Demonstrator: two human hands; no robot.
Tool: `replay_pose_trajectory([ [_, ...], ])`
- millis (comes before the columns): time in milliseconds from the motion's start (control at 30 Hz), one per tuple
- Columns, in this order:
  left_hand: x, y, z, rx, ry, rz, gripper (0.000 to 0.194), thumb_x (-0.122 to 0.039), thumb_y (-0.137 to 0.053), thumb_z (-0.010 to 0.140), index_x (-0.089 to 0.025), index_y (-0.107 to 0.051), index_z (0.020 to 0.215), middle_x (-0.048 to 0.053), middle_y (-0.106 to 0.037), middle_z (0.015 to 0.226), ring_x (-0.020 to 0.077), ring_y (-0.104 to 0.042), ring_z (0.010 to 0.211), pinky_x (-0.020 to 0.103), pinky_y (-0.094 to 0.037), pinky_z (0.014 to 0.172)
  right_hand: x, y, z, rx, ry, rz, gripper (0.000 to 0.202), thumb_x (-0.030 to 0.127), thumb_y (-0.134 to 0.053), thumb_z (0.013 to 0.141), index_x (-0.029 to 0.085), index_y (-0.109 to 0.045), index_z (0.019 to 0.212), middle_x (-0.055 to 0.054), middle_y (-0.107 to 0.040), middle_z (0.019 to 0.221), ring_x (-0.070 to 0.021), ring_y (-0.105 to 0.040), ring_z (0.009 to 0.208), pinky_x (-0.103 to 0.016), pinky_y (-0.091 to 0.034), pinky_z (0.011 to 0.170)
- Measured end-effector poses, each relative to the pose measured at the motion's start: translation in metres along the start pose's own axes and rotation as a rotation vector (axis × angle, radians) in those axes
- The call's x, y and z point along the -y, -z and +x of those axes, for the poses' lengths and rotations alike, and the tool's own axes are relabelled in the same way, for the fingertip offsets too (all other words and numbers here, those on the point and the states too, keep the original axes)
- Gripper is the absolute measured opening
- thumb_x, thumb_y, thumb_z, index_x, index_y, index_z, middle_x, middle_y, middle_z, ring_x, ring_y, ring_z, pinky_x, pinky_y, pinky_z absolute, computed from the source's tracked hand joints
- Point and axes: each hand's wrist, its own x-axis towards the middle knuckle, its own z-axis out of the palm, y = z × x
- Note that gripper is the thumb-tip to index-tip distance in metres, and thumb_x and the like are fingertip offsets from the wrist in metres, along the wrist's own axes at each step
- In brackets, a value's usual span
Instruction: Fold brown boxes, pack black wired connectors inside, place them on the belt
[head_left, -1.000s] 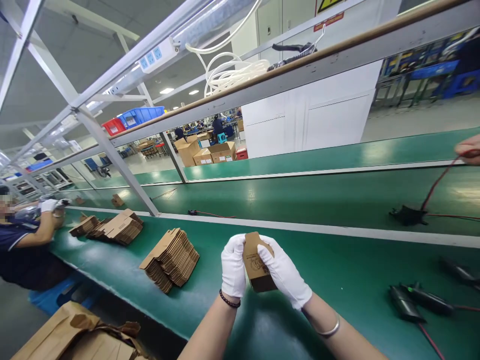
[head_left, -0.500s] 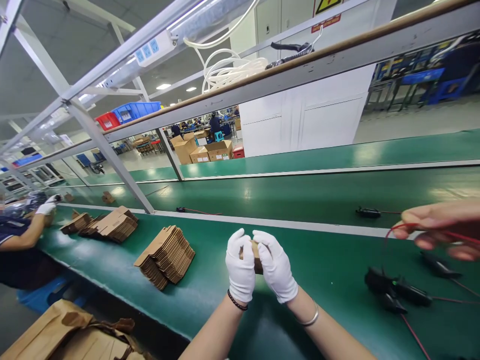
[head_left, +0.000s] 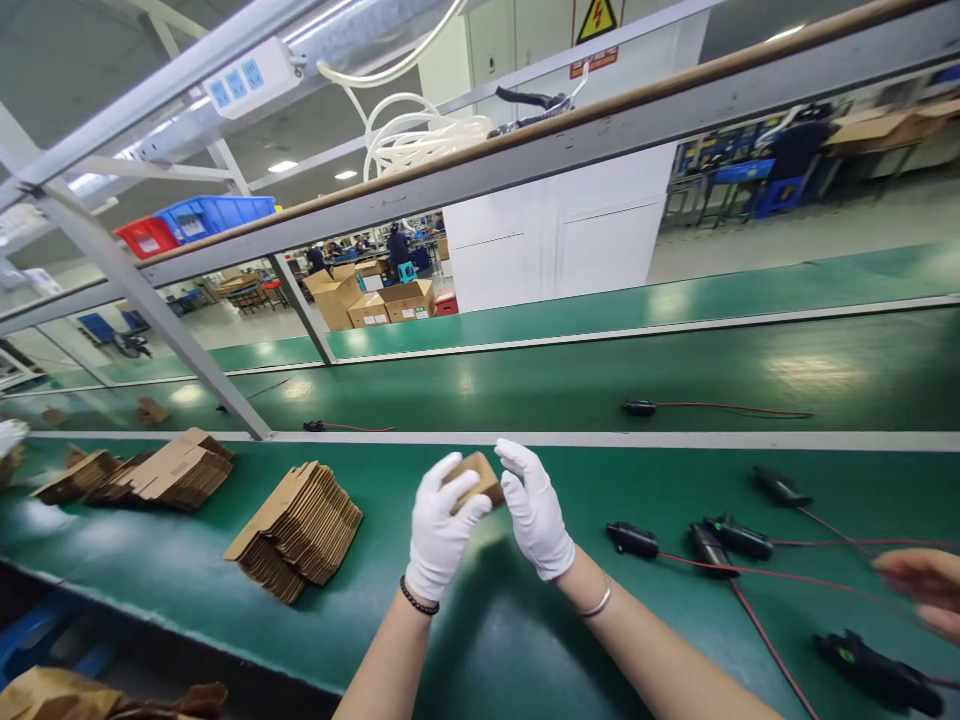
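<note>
In a white glove, my left hand [head_left: 444,525] grips a small brown cardboard box [head_left: 480,478] above the green bench. My right hand [head_left: 535,508], gloved too, is held just right of the box with its fingers stretched out and apart from it. A stack of flattened cardboard boxes [head_left: 304,525] lies to the left of my hands. To the right lie several black cylindrical plugs with red wires, the nearest plug [head_left: 632,540] among them.
Another person's bare hand [head_left: 922,585] is at the right edge, near the wires. More folded cardboard [head_left: 176,470] lies farther left. Beyond a pale rail runs a green belt [head_left: 480,385] carrying a plug [head_left: 639,408]. A slanted metal post [head_left: 172,320] stands at left.
My right hand has come away from the box, which stays in my left hand and is now tilted. The other person's hand has released a wired plug onto the bench. My view has shifted right.
</note>
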Motion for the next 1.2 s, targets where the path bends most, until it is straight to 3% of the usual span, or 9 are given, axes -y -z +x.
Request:
replay_pose_trajectory([
  [67,0.005,0.007,0.000,-0.226,0.025,0.048,0.031,-0.045,-0.058,0.082,-0.021,-0.068,0.101,0.011,-0.055,0.126,0.0240,-0.053,0.116,0.042,-0.042,0.101,0.004,-0.001,-0.003,0.029,-0.192,0.125,0.045,0.055,-0.051,0.084,0.021,-0.053,0.113,-0.013,-0.056,0.121,-0.0245,-0.055,0.110,-0.045,-0.046,0.093],
  [167,0.009,0.008,-0.006,-0.422,0.040,0.055,0.039,-0.047,-0.047,0.088,-0.019,-0.065,0.109,0.012,-0.052,0.130,0.0240,-0.050,0.120,0.041,-0.039,0.104,0.016,-0.005,-0.010,0.328,-0.481,0.460,0.046,0.055,-0.049,0.085,0.021,-0.052,0.116,-0.013,-0.058,0.118,-0.0236,-0.058,0.105,-0.034,-0.053,0.071],
  [267,0.008,0.000,-0.018,-0.326,0.017,0.023,0.044,-0.050,-0.043,0.089,-0.018,-0.064,0.111,0.012,-0.052,0.131,0.0252,-0.050,0.121,0.040,-0.041,0.103,0.028,-0.009,-0.014,0.559,-0.527,0.675,0.049,0.049,-0.058,0.081,0.024,-0.051,0.122,-0.010,-0.059,0.118,-0.0207,-0.060,0.101,-0.024,-0.051,0.058],
  [367,0.011,-0.007,-0.034,-0.226,0.020,-0.011,0.048,-0.049,-0.039,0.091,-0.018,-0.056,0.123,0.013,-0.044,0.140,0.0263,-0.046,0.126,0.039,-0.041,0.104,0.030,-0.012,-0.015,0.572,-0.501,0.658,0.049,0.045,-0.063,0.078,0.021,-0.055,0.120,-0.008,-0.062,0.109,-0.0179,-0.062,0.091,-0.019,-0.049,0.053],
  [467,0.021,-0.007,-0.043,-0.141,0.059,-0.011,0.056,-0.050,-0.036,0.091,-0.019,-0.039,0.138,0.013,-0.036,0.145,0.0267,-0.040,0.131,0.039,-0.036,0.108,0.024,-0.013,-0.014,0.593,-0.457,0.461,0.043,0.040,-0.056,0.083,0.016,-0.056,0.119,-0.008,-0.063,0.107,-0.0177,-0.063,0.090,-0.020,-0.050,0.054],
  [633,0.052,-0.001,-0.034,0.008,0.099,0.241,0.083,-0.049,-0.056,0.077,-0.016,-0.022,0.145,0.015,-0.035,0.145,0.0336,-0.038,0.131,0.047,-0.031,0.110,0.016,-0.004,-0.004,0.702,-0.154,-0.424,0.021,0.021,-0.052,0.084,0.015,-0.064,0.101,-0.007,-0.068,0.098,-0.0192,-0.064,0.079,-0.026,-0.049,0.055],
  [833,0.103,-0.010,-0.029,0.398,0.197,0.380,0.103,-0.038,-0.065,0.057,-0.012,-0.019,0.146,0.020,-0.058,0.118,0.0415,-0.058,0.104,0.054,-0.047,0.087,0.007,-0.002,-0.002,1.078,0.227,-1.087,0.016,0.020,-0.053,0.082,0.019,-0.061,0.068,0.001,-0.069,0.081,-0.0183,-0.061,0.069,-0.028,-0.042,0.049],
  [1000,0.137,-0.016,-0.022,0.380,0.497,0.314,0.090,-0.040,-0.069,0.051,-0.029,-0.039,0.134,0.008,-0.066,0.105,0.0393,-0.063,0.093,0.055,-0.051,0.079,0.005,0.005,-0.008,0.922,0.172,-0.953,0.026,0.044,-0.043,0.089,0.027,-0.061,0.096,0.002,-0.068,0.098,-0.0165,-0.063,0.077,-0.025,-0.041,0.049],
  [1200,0.122,0.009,-0.024,0.275,0.387,0.308,0.087,-0.046,-0.070,0.058,-0.020,-0.037,0.133,0.013,-0.059,0.117,0.0365,-0.059,0.104,0.052,-0.049,0.087,0.003,0.045,0.007,0.682,0.058,-0.948,0.026,0.045,-0.053,0.085,0.026,-0.065,0.098,-0.001,-0.068,0.102,-0.0196,-0.063,0.088,-0.028,-0.047,0.067],
])
